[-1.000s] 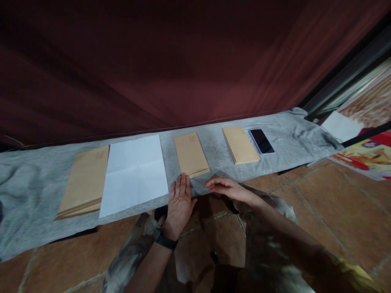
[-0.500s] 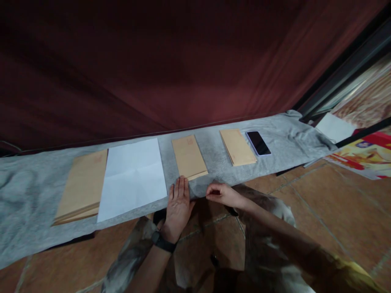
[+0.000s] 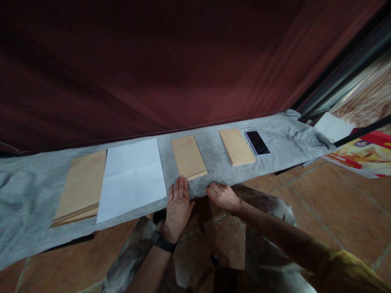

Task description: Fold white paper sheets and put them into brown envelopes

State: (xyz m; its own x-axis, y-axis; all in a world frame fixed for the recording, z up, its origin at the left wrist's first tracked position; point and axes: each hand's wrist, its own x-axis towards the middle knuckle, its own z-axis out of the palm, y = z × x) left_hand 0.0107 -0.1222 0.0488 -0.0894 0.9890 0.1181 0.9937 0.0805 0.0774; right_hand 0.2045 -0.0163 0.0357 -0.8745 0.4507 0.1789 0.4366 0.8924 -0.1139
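My left hand [image 3: 178, 205], with a dark band on its wrist, lies flat with fingers stretched out. Its fingertips touch the near left corner of a brown paper envelope [image 3: 188, 156] in the middle of the grey cloth [image 3: 210, 156]. My right hand [image 3: 224, 196] rests palm down at the cloth's front edge, to the right of that envelope and apart from it. Its fingers are slightly bent on the cloth, and nothing shows in them.
To the left, a white paper sheet [image 3: 132, 179] lies beside a stack of larger brown envelopes [image 3: 81, 183]. On the right are a small stack of brown envelopes [image 3: 237, 146] and a phone [image 3: 258, 143]. A dark red curtain [image 3: 183, 73] hangs behind, above a tiled floor [image 3: 305, 199].
My right hand has turned from a sideways pinch-like curl to palm down, its fingers now resting on the cloth's edge. My left hand and the envelopes have stayed put.
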